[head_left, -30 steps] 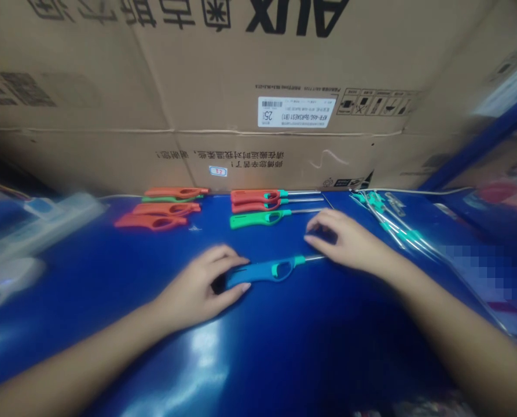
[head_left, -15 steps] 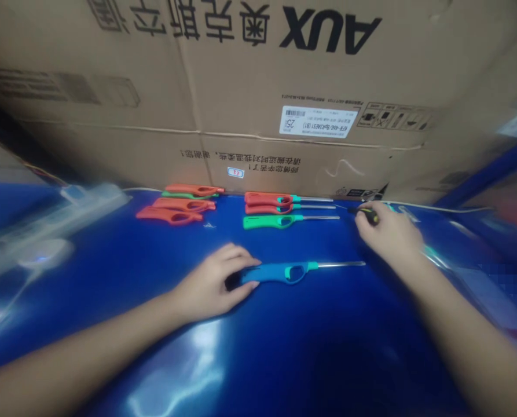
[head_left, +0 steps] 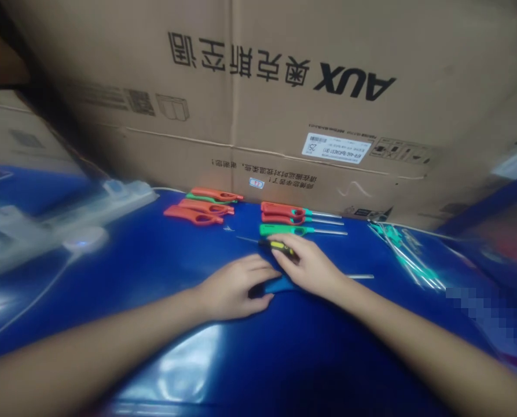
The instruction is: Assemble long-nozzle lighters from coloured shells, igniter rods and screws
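Observation:
My left hand (head_left: 241, 289) grips the back end of a blue stick lighter (head_left: 279, 285) lying on the blue table. Its metal tube points right, and its middle is hidden behind my right hand (head_left: 316, 269). That hand is closed round a screwdriver (head_left: 279, 247) with a black and yellow handle, the thin shaft pointing left above my left hand. Just beyond it lies a green stick lighter (head_left: 279, 230), with two red stick lighters (head_left: 279, 219) stacked behind. Orange lighter handles (head_left: 191, 216) without tubes lie farther left, with a green one (head_left: 193, 198) among them.
A large cardboard box (head_left: 262, 127) walls off the back. At left are a white power strip (head_left: 128, 200) and a round white plug (head_left: 85, 238) with its cable. Metal tubes with green parts (head_left: 408, 255) lie at right. Tiny pieces (head_left: 228, 229) sit near the orange handles.
My right hand has swung left with the screwdriver, from the far right to above the blue lighter. My left hand keeps its grip. The whole view has shifted somewhat.

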`<state>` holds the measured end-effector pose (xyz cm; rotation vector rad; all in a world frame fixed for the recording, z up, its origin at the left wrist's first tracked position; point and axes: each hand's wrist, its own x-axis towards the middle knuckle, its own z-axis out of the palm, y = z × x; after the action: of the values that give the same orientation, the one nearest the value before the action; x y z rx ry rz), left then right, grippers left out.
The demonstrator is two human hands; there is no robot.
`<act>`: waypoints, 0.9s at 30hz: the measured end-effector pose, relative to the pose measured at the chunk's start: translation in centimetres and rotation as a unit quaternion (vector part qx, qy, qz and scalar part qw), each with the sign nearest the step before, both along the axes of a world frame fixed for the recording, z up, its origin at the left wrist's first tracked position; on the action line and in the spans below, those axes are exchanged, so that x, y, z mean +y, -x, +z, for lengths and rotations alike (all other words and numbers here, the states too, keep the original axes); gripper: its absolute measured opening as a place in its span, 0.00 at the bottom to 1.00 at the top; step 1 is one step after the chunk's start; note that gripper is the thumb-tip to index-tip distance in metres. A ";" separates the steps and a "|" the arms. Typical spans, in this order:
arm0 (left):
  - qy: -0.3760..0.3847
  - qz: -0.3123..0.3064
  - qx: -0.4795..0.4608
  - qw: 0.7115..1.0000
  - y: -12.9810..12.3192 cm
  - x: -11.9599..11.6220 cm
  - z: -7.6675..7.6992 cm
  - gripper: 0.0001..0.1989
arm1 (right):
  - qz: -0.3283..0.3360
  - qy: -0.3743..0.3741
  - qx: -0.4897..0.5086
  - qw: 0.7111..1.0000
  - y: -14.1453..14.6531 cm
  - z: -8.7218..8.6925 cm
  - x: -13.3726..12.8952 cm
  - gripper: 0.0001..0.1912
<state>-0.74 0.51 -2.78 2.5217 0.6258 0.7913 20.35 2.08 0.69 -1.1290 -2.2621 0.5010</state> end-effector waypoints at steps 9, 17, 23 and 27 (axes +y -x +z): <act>0.002 -0.008 -0.004 1.000 0.2 0.2 -0.5 0.20 | 0.016 -0.042 -0.009 0.999 1.2 -0.7 1.4 0.16; 0.012 -0.014 -0.014 1.000 0.1 0.4 -0.5 0.18 | -0.101 0.070 0.303 0.945 -0.1 1.2 1.1 0.13; 0.037 -0.034 -0.024 0.998 0.1 0.4 -0.4 0.17 | -0.165 0.224 0.530 0.801 -2.6 2.4 -0.5 0.18; 0.042 -0.053 -0.025 0.997 -0.1 0.3 -0.3 0.18 | -0.182 0.258 0.567 0.761 -3.8 2.0 -1.6 0.21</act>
<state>-0.64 0.81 -3.04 2.4299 0.4944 0.7716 24.15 0.51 2.66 -1.0126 -0.8276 1.2619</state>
